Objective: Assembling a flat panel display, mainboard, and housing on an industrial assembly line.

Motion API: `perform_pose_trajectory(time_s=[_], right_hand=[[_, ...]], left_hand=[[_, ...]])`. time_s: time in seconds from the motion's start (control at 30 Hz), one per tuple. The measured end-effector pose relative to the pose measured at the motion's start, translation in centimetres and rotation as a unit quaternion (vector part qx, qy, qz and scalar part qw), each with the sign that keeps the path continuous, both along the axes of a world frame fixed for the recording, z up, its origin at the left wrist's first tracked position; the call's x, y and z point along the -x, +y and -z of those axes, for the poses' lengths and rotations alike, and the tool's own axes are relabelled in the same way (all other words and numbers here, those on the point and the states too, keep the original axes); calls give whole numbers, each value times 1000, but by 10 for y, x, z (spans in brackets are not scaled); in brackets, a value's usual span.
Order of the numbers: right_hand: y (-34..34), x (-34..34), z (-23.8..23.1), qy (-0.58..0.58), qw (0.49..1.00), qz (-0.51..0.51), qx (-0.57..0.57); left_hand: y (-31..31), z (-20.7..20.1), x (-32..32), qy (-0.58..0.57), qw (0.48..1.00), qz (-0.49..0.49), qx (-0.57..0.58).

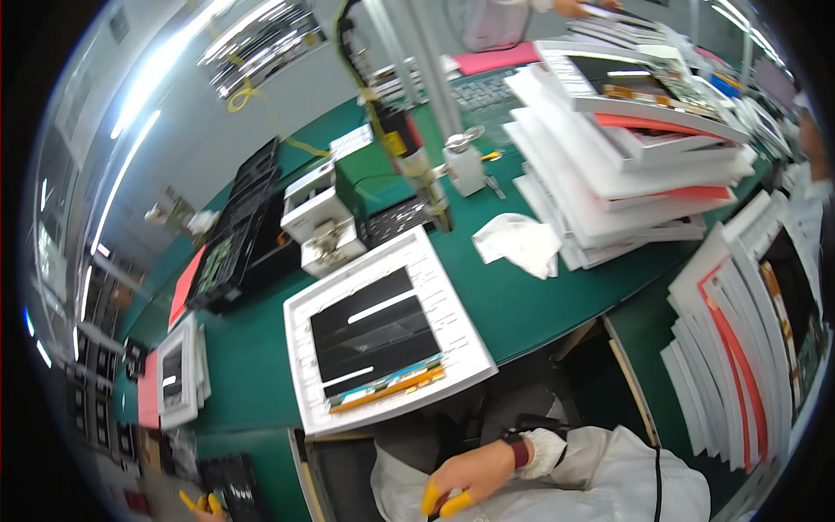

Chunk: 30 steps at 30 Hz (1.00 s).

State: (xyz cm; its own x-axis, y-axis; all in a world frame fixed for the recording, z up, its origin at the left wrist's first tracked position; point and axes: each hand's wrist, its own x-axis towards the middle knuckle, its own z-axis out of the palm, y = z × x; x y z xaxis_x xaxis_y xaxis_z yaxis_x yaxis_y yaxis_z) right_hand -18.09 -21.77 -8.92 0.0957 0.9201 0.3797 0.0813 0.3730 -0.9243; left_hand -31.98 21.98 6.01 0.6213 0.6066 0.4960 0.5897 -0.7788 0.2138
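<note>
Green tabletop (513, 311) bare beside our white-framed black panel (374, 324), right hand (474, 477) below its near edge, left hand (207, 508) aside, grips unclear.

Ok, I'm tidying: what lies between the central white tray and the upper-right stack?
A crumpled white cloth on the green tabletop, as the head view shows.

Tray (463, 339): smooth, matt plastic by its look
Panel (370, 329) in tray: glossy, glass-like
Bench (243, 365) under tray: smooth, faint sheen
Sheet (520, 244) right of tray: matt, rumpled, cloth or paper
Post (432, 65) beyond tray: smooth metal
Sleeve (613, 474) below tray: matt, wrinkled cloth
</note>
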Motion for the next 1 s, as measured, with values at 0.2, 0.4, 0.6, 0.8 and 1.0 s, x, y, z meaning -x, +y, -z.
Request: perform_pose_trajectory(time_s=[0.2,0.4,0.6,0.8,1.0], right_hand=[[29,-43,-142,-35,921,346,-176],[83,-98,-156,-6,866,469,-175],[48,-156,-149,-55,804,578,-130],[41,-206,-133,124,818,550,-115],[4,-245,-105,128,836,533,-40]], left_hand=[[-115,-48,-56,-92,958,273,2],[-175,-34,-155,-126,911,393,-18],[-228,-25,-206,-111,899,407,-116],[-240,6,-242,-93,908,369,-177],[-226,3,-201,-58,881,469,27]])
